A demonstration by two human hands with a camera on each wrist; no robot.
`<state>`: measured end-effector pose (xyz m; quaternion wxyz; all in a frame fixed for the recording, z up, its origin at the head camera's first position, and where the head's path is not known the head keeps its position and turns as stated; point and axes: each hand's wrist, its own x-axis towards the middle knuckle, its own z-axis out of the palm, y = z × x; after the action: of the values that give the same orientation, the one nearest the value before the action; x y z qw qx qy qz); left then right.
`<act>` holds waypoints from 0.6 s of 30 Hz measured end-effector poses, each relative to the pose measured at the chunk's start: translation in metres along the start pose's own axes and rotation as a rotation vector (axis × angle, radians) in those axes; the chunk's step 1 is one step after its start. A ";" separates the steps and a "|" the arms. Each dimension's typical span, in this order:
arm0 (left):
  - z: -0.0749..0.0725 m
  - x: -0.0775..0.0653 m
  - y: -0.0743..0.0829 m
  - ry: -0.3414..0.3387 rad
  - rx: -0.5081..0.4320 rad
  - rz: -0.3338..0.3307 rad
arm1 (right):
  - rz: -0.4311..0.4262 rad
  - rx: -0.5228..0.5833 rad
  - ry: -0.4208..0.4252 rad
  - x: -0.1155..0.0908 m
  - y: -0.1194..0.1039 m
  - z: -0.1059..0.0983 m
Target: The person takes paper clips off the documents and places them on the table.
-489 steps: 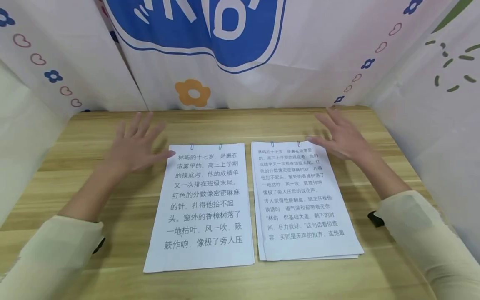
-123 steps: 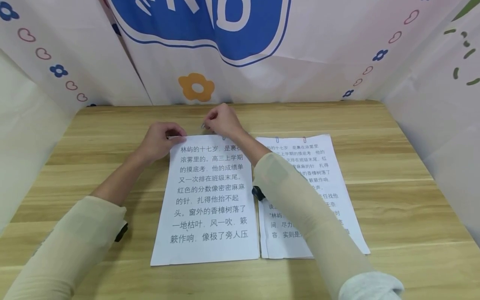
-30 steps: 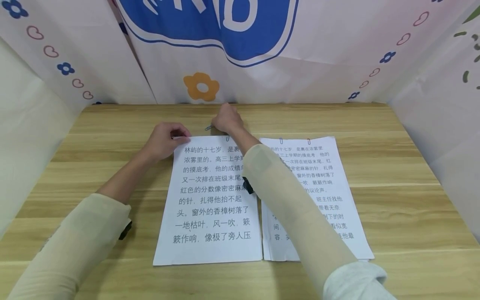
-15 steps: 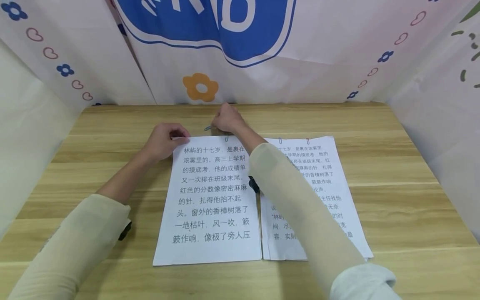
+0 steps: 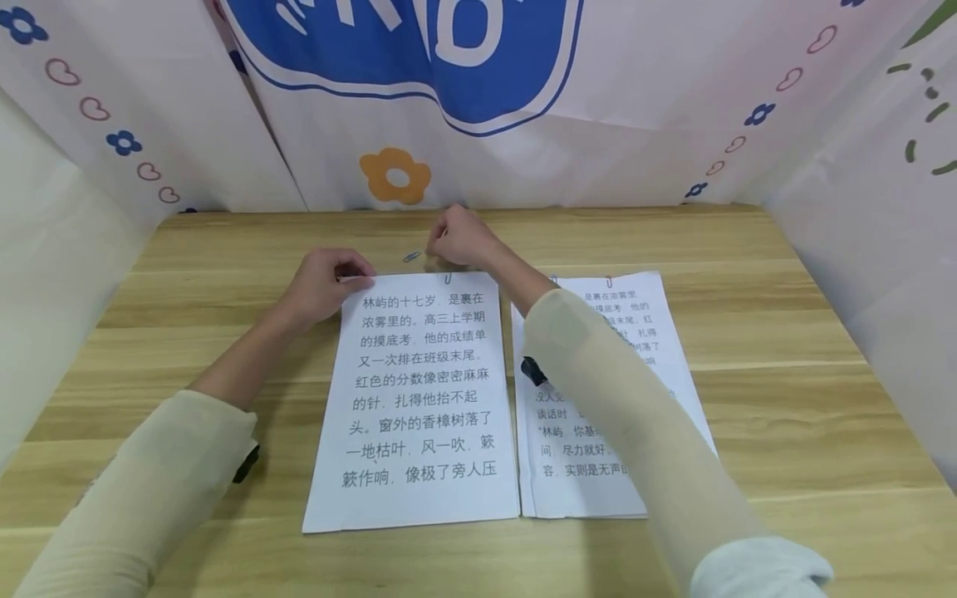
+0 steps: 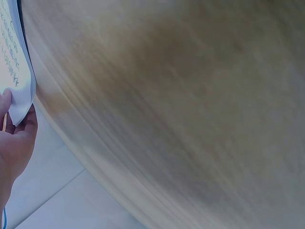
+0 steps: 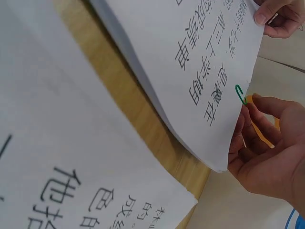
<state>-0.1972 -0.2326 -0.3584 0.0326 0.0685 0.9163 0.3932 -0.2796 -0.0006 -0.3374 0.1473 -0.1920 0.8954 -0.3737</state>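
My left hand point(image 5: 325, 282) pinches the top left corner of the left stack of printed sheets point(image 5: 419, 399), thumb above and fingers beneath. The left wrist view also shows this hand point(image 6: 16, 143) on the corner of the sheets point(image 6: 14, 71). Above the stack's top edge is my right hand point(image 5: 463, 237), fingers curled. In the right wrist view, the fingertips of that hand point(image 7: 271, 138) pinch the outer end of a green paper clip point(image 7: 240, 94), which sits on the sheets' edge. A loose blue paper clip point(image 5: 412, 257) lies on the table just behind the stack.
To the right lies a second stack of printed sheets point(image 5: 576, 490), partly covered by my right sleeve. It carries a blue clip point(image 5: 554, 281) and a red clip point(image 5: 609, 282) on its top edge. A printed cloth point(image 5: 598, 158) hangs behind the wooden table point(image 5: 785, 399).
The blue clip, earlier on the left stack, now lies on the table. My right hand has shifted slightly right, away from it. My left hand keeps its grip on the corner.
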 end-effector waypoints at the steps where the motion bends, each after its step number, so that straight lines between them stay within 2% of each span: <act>1: 0.000 0.000 0.000 0.000 0.001 0.001 | -0.010 0.009 -0.001 -0.001 0.000 -0.001; 8: 0.001 0.000 0.000 0.005 0.001 -0.007 | -0.041 0.065 -0.010 -0.010 0.005 -0.011; 18: 0.001 0.000 -0.001 -0.002 0.005 -0.015 | -0.074 0.060 -0.034 -0.019 0.017 -0.018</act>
<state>-0.1976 -0.2328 -0.3599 0.0363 0.0623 0.9177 0.3906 -0.2746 0.0298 -0.3348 0.1543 -0.2269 0.8735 -0.4022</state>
